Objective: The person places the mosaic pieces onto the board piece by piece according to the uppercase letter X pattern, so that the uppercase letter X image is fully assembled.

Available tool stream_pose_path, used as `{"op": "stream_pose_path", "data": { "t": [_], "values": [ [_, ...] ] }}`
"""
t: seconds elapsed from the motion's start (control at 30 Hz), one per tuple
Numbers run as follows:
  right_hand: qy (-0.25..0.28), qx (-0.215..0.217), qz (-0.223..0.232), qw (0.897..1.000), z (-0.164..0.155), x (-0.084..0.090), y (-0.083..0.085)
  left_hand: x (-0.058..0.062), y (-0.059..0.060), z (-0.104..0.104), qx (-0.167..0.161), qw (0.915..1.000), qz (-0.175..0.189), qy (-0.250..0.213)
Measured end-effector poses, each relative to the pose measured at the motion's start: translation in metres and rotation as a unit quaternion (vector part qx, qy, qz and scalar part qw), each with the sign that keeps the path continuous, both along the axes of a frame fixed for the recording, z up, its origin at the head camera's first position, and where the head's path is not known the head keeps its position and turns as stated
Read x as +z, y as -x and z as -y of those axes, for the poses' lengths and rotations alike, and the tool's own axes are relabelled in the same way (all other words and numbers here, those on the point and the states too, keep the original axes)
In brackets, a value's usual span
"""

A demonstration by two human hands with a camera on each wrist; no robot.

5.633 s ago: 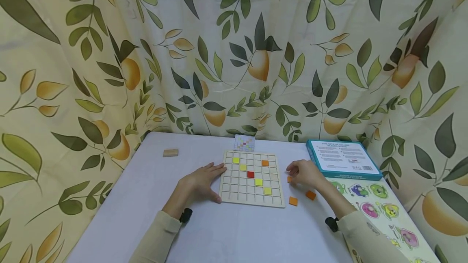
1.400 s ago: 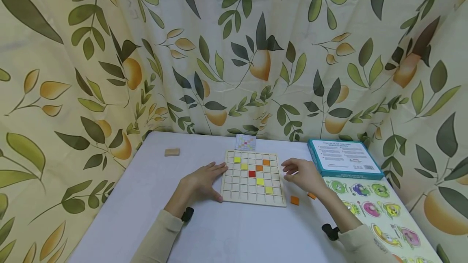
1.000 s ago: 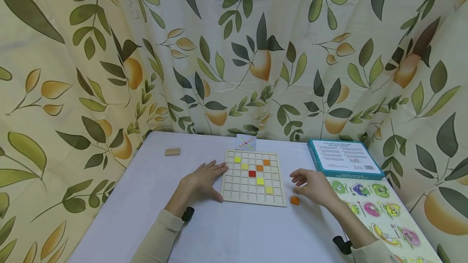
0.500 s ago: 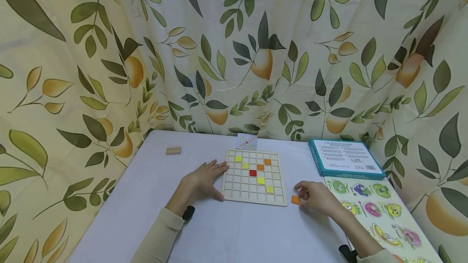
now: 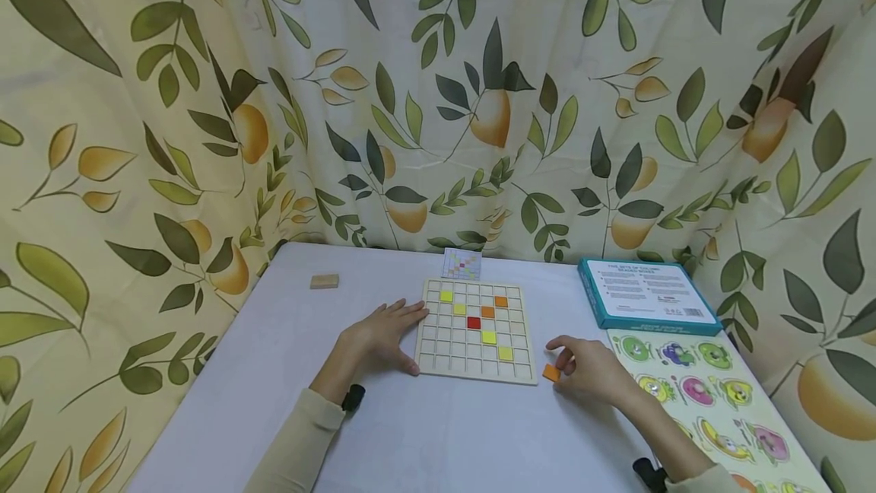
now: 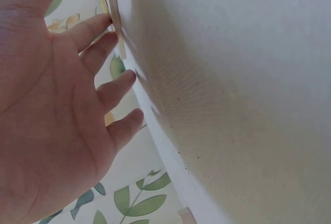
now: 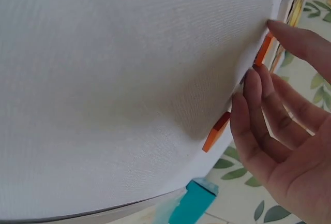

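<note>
A square wooden grid board (image 5: pixel 445 348) lies on the white-covered table. Yellow tiles run diagonally across it through a red tile (image 5: pixel 474 322), and two orange tiles sit at its upper right. My left hand (image 5: pixel 378 341) rests spread at the board's left edge, fingers extended in the left wrist view too. Right of the board, my right hand (image 5: pixel 594 373) pinches a loose orange tile (image 5: pixel 550 373) at table level; this tile (image 7: pixel 264 49) shows between thumb and fingers in the right wrist view. Another orange tile (image 7: pixel 216 131) lies behind those fingers, hidden under the hand in the head view.
A small patterned card (image 5: pixel 462 263) stands behind the board. At the back left lies a small wooden block (image 5: pixel 325 281). A teal box (image 5: pixel 650 295) sits at the back right, above a sheet with cartoon fruit pictures (image 5: pixel 694 392). A leaf-print curtain surrounds the table.
A second orange tile has appeared on the board since the oldest frame. My right hand has come back from the board to the loose tile, which has turned slightly. My left hand stays put.
</note>
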State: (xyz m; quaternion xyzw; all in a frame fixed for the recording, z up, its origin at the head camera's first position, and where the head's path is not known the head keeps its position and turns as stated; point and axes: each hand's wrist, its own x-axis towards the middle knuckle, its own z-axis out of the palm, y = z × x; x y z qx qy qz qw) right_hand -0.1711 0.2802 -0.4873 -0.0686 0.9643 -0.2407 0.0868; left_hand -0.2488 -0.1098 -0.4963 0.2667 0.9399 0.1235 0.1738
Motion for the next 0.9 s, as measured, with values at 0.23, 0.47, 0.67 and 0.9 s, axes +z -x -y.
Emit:
{"op": "stream_pose_path", "data": {
  "t": [0.23, 0.47, 0.67, 0.9],
  "values": [
    [0.0, -0.001, -0.007, 1.0, 0.001, -0.002, 0.001, 0.001, -0.001, 0.0, -0.005, 1.0, -0.006, -0.003],
    [0.004, -0.004, -0.033, 0.999, 0.001, 0.001, 0.004, -0.001, 0.002, 0.001, -0.006, 0.9999, -0.009, 0.008],
    [0.028, 0.004, -0.066, 0.997, 0.01, 0.007, 0.012, 0.0, 0.001, 0.001, -0.006, 0.9999, -0.008, 0.006],
    [0.054, 0.024, -0.086, 0.995, 0.03, 0.013, 0.023, -0.001, 0.002, 0.0, -0.005, 1.0, -0.004, 0.001]
  ]
}}
